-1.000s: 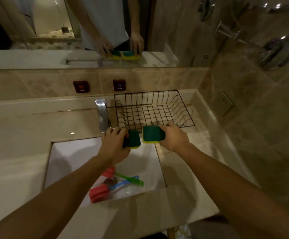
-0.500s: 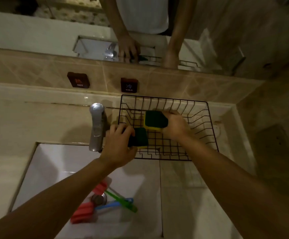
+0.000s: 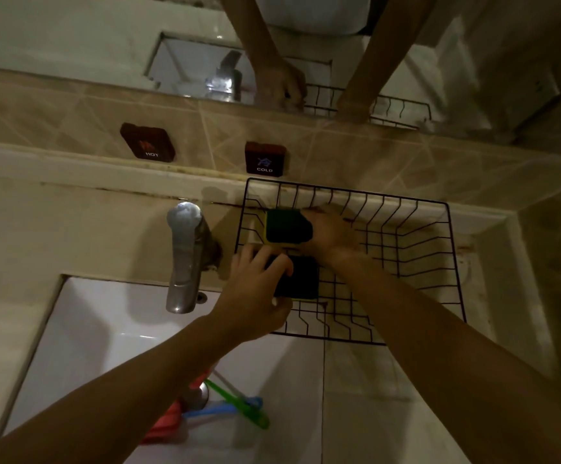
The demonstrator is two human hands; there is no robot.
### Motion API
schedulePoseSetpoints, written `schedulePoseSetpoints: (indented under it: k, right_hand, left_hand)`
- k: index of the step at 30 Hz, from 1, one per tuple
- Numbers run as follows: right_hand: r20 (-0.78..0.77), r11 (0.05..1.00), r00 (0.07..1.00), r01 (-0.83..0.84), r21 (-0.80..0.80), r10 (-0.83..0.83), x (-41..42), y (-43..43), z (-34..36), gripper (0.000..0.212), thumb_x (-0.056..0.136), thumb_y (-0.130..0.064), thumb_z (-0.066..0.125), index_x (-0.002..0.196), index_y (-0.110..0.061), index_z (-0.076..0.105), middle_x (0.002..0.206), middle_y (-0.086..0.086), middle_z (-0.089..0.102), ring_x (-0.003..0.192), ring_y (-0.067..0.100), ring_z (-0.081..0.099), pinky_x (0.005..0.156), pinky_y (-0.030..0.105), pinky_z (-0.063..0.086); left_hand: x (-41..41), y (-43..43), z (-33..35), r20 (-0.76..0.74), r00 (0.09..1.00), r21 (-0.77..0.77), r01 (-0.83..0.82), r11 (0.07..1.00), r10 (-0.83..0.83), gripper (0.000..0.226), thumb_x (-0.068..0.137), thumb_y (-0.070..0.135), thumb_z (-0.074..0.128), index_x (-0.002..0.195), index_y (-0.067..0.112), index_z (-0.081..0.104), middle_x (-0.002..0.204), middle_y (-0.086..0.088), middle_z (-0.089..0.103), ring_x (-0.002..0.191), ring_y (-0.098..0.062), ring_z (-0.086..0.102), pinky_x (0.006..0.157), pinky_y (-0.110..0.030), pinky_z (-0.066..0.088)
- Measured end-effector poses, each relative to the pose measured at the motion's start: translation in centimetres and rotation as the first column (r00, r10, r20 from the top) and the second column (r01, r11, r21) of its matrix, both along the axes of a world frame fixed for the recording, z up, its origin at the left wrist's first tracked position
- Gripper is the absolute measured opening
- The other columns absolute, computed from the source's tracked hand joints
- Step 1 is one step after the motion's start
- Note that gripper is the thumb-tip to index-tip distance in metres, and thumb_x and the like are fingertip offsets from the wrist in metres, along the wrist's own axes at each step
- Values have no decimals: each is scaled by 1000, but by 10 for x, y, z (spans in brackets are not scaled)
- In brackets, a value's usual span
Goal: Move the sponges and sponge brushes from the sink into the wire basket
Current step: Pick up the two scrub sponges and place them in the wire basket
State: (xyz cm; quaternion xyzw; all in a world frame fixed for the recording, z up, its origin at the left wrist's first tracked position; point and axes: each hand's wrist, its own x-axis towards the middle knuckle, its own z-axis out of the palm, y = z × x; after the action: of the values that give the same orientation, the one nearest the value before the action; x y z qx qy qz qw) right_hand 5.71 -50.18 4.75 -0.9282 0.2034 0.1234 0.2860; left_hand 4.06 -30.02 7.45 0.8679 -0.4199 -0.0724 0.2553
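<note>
Green-faced sponges are both down in the left end of the basket (image 3: pixel 406 209), one in each hand. The right hand (image 3: pixel 331 234) is closed on the far sponge (image 3: pixel 287 229), set near the basket's far wall with its yellow edge showing. The left hand (image 3: pixel 255 286) is clamped over the near sponge (image 3: pixel 301 277), fingers curled across its left edge; this sponge lies just beside the other, and in the dim light I cannot tell whether they touch. Neither grip has opened.

Left in the sink (image 3: pixel 81 329), near the drain, are the red-headed brushes (image 3: pixel 168 420) with a blue handle and a green one crossing, partly hidden by the left forearm.

Risks, as I judge them: the basket's floor is open wire, so a sponge let go on a tilt could catch a corner in a gap and sit crooked. The right forearm crosses the near rim, and pulling back low could snag and drag the light basket. The tap (image 3: pixel 183 256) stands just left of the left hand, easy to knock when it returns to the sink.
</note>
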Motion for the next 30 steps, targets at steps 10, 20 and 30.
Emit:
schedulePoseSetpoints:
  k: [10, 20, 30]
  right_hand:
    - [-52, 999, 997, -53, -3, 53, -3, -1, 20, 49, 74, -42, 74, 116, -26, 55, 128, 4, 52, 110, 24, 53, 84, 28, 39]
    - [32, 947, 983, -182, 264, 180, -67, -1, 69, 81, 74, -29, 81, 143, -26, 39, 127, -14, 44, 105, 2, 50, 76, 7, 44]
    - [227, 989, 974, -54, 139, 21, -58, -13, 55, 62, 72, -13, 81, 127, -22, 55, 112, 1, 65, 94, 6, 57, 80, 21, 52]
  left_hand:
    - [0, -2, 0, -14, 1000, 10, 2, 1000, -1, 37, 65, 28, 64, 100, 17, 57, 113, -9, 57, 109, -33, 45, 84, -44, 43]
    - [13, -9, 11, -126, 986, -98, -124, 987, 111, 39, 69, 27, 67, 104, 23, 50, 124, -6, 50, 110, -25, 38, 87, -35, 38]
    - [15, -4, 7, -145, 947, -77, -299, 951, 286, 64, 78, 24, 65, 135, 17, 38, 139, -10, 38, 127, -26, 30, 102, -41, 36]
